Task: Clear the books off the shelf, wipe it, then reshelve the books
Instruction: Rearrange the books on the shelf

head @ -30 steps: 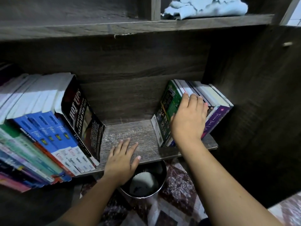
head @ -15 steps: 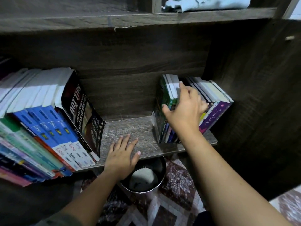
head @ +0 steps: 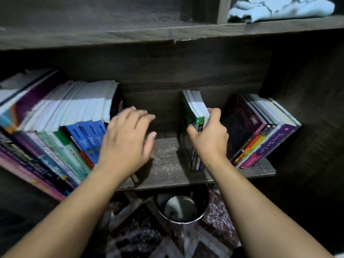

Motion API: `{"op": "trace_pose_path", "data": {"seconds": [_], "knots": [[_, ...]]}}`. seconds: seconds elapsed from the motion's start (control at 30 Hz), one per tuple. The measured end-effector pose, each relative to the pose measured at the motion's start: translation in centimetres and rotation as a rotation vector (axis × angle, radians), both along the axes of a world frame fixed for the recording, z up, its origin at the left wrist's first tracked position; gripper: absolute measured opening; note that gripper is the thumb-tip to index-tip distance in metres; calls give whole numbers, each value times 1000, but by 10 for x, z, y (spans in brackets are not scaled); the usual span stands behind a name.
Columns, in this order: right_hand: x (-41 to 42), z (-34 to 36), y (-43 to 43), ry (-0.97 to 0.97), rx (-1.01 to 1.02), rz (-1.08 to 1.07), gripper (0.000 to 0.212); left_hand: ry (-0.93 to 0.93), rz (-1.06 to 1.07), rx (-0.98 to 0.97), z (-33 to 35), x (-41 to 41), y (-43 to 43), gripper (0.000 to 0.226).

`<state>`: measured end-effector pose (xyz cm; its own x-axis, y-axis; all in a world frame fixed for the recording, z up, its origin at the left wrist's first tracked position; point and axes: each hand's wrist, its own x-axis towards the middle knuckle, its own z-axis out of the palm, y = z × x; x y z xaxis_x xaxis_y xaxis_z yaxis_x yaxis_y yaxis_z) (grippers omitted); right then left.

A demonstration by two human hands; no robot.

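My right hand (head: 209, 135) grips a thin upright bundle of books (head: 194, 116) with a green cover, standing apart in the middle of the dark wooden shelf (head: 167, 170). To its right several books (head: 260, 131) lean against the cabinet's side wall. My left hand (head: 126, 142) hovers with spread fingers in front of the right end of a long leaning row of books (head: 55, 123) on the shelf's left part. A pale blue cloth (head: 279, 9) lies on the shelf above, at the right.
Below the shelf's front edge a round metal bin (head: 181, 207) stands on a patterned floor mat (head: 149, 237). The cabinet's dark side wall (head: 307, 108) closes the shelf on the right. An upper shelf board (head: 130, 34) runs overhead.
My right hand has pulled a few books away from the right-hand stack and stood them upright toward the middle. My left hand has lifted off the shelf edge and moved up toward the left row.
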<state>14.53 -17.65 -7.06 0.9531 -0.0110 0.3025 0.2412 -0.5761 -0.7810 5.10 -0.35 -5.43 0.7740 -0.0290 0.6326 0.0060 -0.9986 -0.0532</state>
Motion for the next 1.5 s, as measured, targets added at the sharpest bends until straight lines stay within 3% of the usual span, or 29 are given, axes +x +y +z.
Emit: {"op": "trace_pose_path", "data": {"seconds": [0.1,0.2,0.37,0.5,0.63,0.8,0.93,1.03,1.13,1.27,1.37,1.5], "knots": [[-13,1,26,-10,42,24,46,-196,235,-7,31,-32,14,32],[-31,-3,58,-30,62,89,47,-188,434,-81,42,-44,39,35],[-50,-4,105,-19,136,180,48,-46,366,-114,35,-46,61,47],[-46,2,123,159,19,505,57,-66,359,-150,33,-46,61,48],[-24,10,107,301,-121,746,81,-54,368,-141,33,-48,61,52],[-37,-12,119,149,-52,609,84,-34,394,-139,33,-47,60,54],[-27,-21,111,145,-106,691,86,-17,422,-134,34,-46,55,55],[-18,-23,100,115,-178,679,74,-10,437,-146,33,-45,47,55],[-22,-25,101,6,-122,568,64,-3,454,-159,34,-40,39,52],[-24,-27,104,30,-75,555,61,6,499,-197,36,-34,33,46],[-17,-18,93,82,-138,610,67,-10,492,-191,34,-32,25,45],[-3,-3,56,-40,-362,503,43,-74,329,-131,24,-28,2,38]]}}
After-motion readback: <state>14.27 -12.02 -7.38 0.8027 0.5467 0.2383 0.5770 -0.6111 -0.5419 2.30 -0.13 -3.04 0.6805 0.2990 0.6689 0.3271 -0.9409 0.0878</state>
